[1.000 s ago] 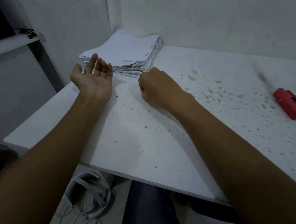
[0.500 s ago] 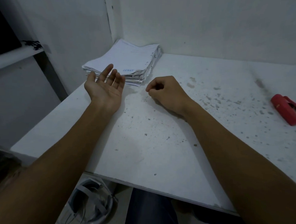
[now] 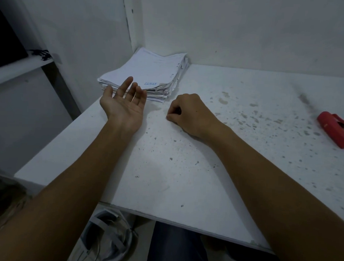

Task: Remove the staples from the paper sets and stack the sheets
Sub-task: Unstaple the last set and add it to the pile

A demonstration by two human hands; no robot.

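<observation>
A thick stack of white sheets [image 3: 149,75] lies in the far left corner of the white table [image 3: 185,179]; its top sheet carries a blue stamp. My left hand [image 3: 125,103] lies palm up with its fingers spread, just in front of the stack and holding nothing. My right hand [image 3: 189,113] rests knuckles up on the table to the right of it. Its fingers are curled, and thumb and fingertips meet at the table surface. Anything between them is too small to see.
A red stapler-like tool [image 3: 335,129] lies at the table's right edge. The tabletop is speckled with dark spots. Walls close the corner behind the stack. A white shelf [image 3: 19,66] stands at left. Below the table's near edge are white headphones [image 3: 107,237] and my knee.
My left hand has drawn back slightly from the stack, still palm up. My right hand has shifted a little on the table, its fingertips now pressed down to the surface.
</observation>
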